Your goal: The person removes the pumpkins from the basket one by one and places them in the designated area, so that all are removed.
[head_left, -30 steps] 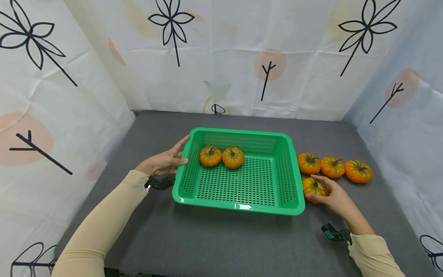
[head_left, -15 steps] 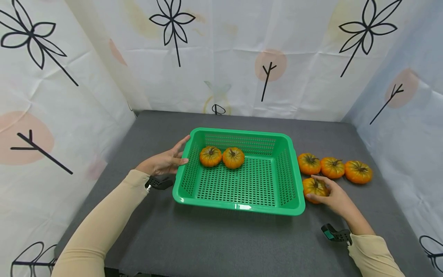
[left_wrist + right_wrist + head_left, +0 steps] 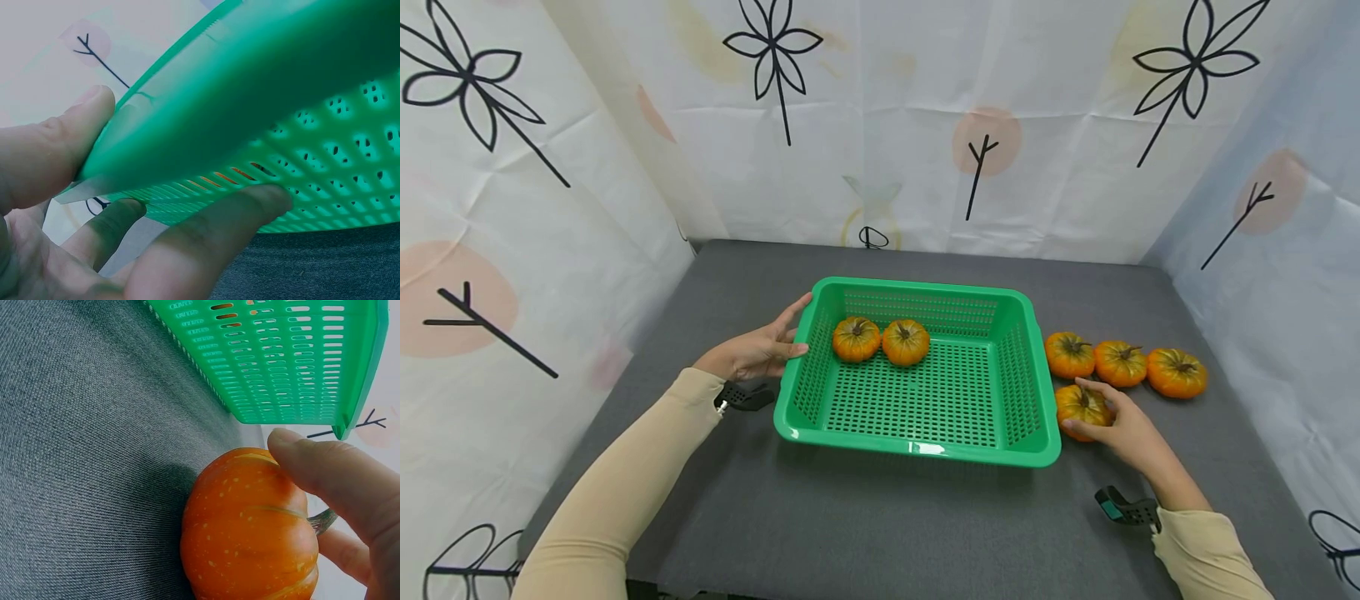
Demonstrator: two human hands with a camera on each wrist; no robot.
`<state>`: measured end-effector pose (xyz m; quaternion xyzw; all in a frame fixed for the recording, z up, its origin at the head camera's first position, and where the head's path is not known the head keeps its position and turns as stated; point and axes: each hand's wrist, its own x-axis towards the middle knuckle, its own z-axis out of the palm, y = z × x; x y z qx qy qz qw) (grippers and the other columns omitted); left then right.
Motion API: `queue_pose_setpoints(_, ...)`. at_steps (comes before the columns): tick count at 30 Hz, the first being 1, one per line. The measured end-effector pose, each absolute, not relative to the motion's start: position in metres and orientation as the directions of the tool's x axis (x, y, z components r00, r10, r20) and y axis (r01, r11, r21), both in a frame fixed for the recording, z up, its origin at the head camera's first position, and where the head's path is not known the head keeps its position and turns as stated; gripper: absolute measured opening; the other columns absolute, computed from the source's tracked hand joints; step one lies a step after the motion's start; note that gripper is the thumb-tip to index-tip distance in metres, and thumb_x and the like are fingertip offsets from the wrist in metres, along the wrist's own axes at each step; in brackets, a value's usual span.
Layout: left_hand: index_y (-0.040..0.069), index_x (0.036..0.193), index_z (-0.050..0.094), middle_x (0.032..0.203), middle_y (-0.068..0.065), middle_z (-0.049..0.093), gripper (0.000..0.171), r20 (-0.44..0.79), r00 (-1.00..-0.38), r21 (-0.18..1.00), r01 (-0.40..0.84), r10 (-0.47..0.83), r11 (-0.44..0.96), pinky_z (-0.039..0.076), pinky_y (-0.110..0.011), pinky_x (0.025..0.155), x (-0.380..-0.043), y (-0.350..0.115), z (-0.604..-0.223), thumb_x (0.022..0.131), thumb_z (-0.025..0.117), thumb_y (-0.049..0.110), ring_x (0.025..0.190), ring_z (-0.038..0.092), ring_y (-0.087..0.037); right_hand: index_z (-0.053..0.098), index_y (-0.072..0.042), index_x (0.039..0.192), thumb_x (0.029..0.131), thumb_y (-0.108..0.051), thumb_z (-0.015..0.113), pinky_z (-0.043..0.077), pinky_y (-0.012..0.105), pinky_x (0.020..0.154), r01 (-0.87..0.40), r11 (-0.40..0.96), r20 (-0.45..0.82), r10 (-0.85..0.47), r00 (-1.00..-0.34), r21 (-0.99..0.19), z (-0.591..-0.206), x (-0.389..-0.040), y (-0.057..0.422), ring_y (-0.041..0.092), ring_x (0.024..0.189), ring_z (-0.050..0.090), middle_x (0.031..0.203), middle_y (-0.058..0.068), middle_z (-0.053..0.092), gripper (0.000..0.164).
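Note:
A green plastic basket with slotted walls stands on the table, two small orange pumpkins side by side in its back left part. My left hand holds the basket's left side; in the left wrist view the thumb is on the rim and fingertips are against the slotted wall underneath. Just beyond the basket's right side, my right hand grips another pumpkin, thumb and fingers on opposite sides of it. That pumpkin's brown stem points up toward the palm.
Behind the right hand, three more pumpkins stand in a row on the grey table. White cloth walls with flower and tree drawings enclose the table at the back and sides.

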<state>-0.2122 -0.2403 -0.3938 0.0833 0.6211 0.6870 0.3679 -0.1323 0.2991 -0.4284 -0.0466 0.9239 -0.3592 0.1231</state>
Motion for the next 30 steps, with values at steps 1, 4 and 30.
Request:
queue_pose_setpoints(1,0.054,0.149,-0.009,0.163,-0.012,0.003,0.096,-0.342,-0.716,0.915,-0.402,0.609,0.041,0.049,-0.059,0.093,-0.212,-0.240,-0.394,0.098,0.054,0.003,0.127,0.049,-0.044,0.029,-0.005,0.151,0.089,-0.041,0.069,0.031,0.073,0.095,0.003,0.737,-0.194,-0.174,-0.965,-0.675,-0.428,-0.132,0.299,0.058,0.132,0.025,0.151,0.035,0.024,0.082)
queue_pose_setpoints(4,0.052,0.149,-0.011,0.163,-0.012,0.002,0.096,-0.338,-0.716,0.916,-0.398,0.611,0.040,0.050,-0.059,0.093,-0.212,-0.241,-0.394,0.098,0.053,0.002,0.127,0.049,-0.045,0.027,-0.004,0.152,0.090,-0.041,0.069,0.030,0.074,0.097,0.001,0.736,-0.193,-0.176,-0.965,-0.677,-0.427,-0.133,0.299,0.058,0.132,0.025,0.151,0.034,0.024,0.083)
queue_pose_setpoints(30,0.053,0.149,-0.011,0.163,-0.012,0.002,0.096,-0.334,-0.712,0.919,-0.393,0.617,0.043,0.049,-0.060,0.092,-0.214,-0.241,-0.396,0.098,0.054,0.003,0.126,0.049,-0.045,0.026,-0.016,0.155,0.095,-0.030,0.064,0.024,0.069,0.105,-0.199,0.640,0.135,-0.147,-0.980,-0.742,-0.347,-0.141,0.274,0.048,0.141,0.019,0.158,0.021,0.017,0.073)
